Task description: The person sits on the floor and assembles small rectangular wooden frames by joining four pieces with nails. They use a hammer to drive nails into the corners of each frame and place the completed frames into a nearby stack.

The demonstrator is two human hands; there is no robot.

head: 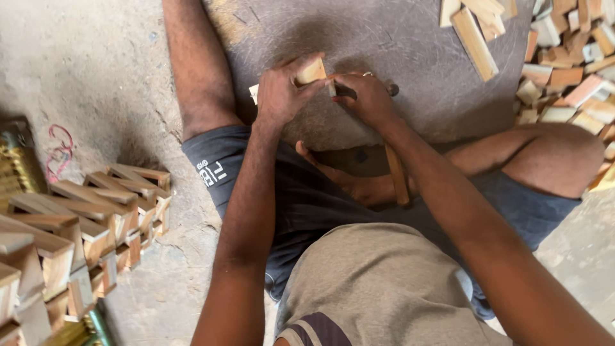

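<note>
I sit on the ground with my legs around a dark round work slab (410,51). My left hand (282,93) grips a small pale wooden block (312,70) and holds it upright on the slab. My right hand (366,97) is closed right beside it, fingers pinched on something small and dark at the block's edge; what it is stays unclear. A hammer with a wooden handle (397,173) lies under my right forearm, its head hidden behind the hand.
A stack of assembled wooden frames (70,237) stands at the left. Loose cut wood pieces (564,57) are heaped at the upper right beside my bent knee. Several flat strips (474,32) lie on the slab's far side.
</note>
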